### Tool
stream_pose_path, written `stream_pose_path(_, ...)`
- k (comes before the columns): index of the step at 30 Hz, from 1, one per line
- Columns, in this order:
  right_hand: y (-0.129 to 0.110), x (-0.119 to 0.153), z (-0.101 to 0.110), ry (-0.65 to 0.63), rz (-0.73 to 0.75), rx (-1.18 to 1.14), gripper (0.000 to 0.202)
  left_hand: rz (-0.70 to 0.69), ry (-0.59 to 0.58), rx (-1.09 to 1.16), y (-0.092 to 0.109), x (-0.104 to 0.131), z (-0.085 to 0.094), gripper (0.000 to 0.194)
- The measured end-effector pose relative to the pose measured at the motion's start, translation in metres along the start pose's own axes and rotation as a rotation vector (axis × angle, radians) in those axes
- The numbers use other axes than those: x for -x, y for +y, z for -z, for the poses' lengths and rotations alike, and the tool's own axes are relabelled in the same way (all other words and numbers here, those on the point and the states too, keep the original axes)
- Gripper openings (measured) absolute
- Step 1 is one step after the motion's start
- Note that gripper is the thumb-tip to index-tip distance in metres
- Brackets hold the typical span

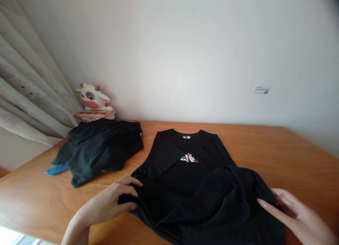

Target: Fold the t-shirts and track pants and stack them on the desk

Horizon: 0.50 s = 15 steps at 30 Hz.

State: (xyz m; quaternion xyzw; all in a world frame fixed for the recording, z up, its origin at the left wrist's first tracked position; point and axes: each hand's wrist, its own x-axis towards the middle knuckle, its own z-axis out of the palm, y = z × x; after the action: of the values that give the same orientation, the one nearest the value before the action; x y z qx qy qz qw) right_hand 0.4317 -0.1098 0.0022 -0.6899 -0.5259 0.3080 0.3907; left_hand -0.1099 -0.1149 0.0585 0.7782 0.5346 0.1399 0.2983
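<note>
Black top (206,202) on table (278,149), neckline far side, lower part bunched. Left hand (106,204) at left edge, right hand (304,218) at right; fingers curved about cloth, whether clamped cannot tell. Step seems arranging lower part; next move calls for even hold both sides.

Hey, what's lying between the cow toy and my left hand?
The head view shows a heap of dark clothes by the cow toy, then a strip of wooden table before your left hand.
</note>
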Motion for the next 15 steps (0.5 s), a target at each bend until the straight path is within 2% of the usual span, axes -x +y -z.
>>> stream_pose_path(3,0.001,0.0,-0.002,-0.035,0.023,0.004,0.045,-0.036,0.022,0.044,0.006,-0.001,0.006,0.014)
stream_pose_path(5,0.003,-0.002,0.0,0.039,0.042,0.002,0.052,-0.044,0.017,0.05,0.009,0.002,0.01,0.014)
stream_pose_path(8,0.0,-0.01,0.006,0.142,0.111,0.057,0.075,-0.029,0.062,0.052,0.008,0.003,0.012,0.016)
stream_pose_path(10,-0.009,-0.018,0.009,0.108,0.191,0.127,0.078,0.027,0.125,0.031,0.007,0.002,0.011,0.02)
stream_pose_path(12,-0.021,-0.028,0.009,0.02,0.252,0.181,0.065,0.133,0.18,-0.036,0.006,-0.001,0.008,0.022)
stream_pose_path(15,-0.037,-0.044,-0.001,-0.041,0.251,0.234,0.058,0.293,0.21,-0.14,0.007,-0.004,0.003,0.03)
